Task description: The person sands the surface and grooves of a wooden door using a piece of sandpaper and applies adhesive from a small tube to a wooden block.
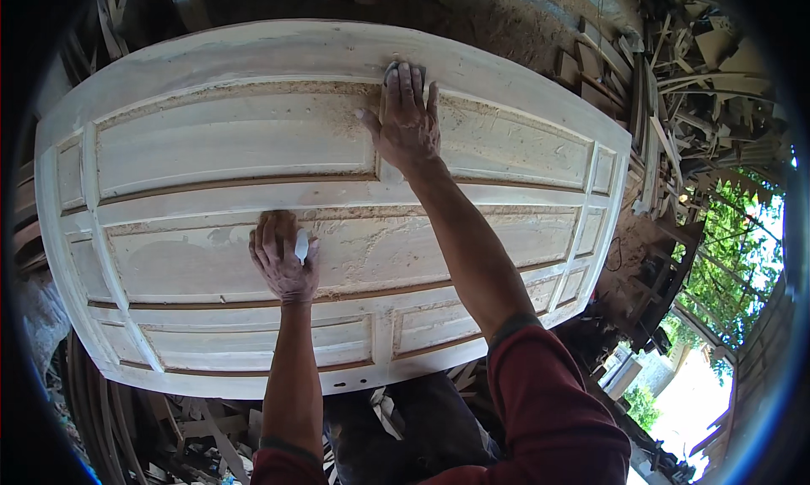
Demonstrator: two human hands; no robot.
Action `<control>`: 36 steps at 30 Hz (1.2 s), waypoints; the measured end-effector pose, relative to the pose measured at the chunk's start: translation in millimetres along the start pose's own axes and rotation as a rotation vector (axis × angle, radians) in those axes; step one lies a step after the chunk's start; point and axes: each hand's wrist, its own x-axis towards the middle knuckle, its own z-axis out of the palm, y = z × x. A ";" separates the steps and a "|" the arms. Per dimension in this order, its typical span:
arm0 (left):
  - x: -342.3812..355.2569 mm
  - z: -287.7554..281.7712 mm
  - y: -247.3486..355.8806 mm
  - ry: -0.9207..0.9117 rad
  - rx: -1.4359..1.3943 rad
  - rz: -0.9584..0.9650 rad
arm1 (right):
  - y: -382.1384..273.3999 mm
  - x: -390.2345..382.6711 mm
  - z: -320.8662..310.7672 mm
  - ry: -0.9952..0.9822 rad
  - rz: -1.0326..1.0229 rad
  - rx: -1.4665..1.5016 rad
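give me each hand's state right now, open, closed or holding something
Left hand: closed on a small white item.
Right hand: fingers laid over a dark pad on the door; grip cannot be told.

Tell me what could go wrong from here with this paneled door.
Loose dust on the door might get caught under the dark pad beneath the right hand and scratch the wood. The bare left hand, on a panel, could pick up a splinter. Scrap wood piled past the door's right end might trip someone.
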 end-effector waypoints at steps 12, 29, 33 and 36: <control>-7.9 -4.7 -7.9 -0.039 -0.002 0.005 | -14.9 -31.9 -21.4 -0.169 0.019 -0.064; -0.6 -11.0 -8.7 -0.006 0.067 0.045 | -19.6 -20.8 7.4 0.067 0.051 0.150; -5.1 7.0 1.3 -0.024 0.003 0.037 | -10.9 -28.2 16.3 0.126 0.124 0.129; -3.8 3.1 -1.9 -0.034 0.019 0.066 | -15.9 -37.2 27.1 0.288 0.164 0.195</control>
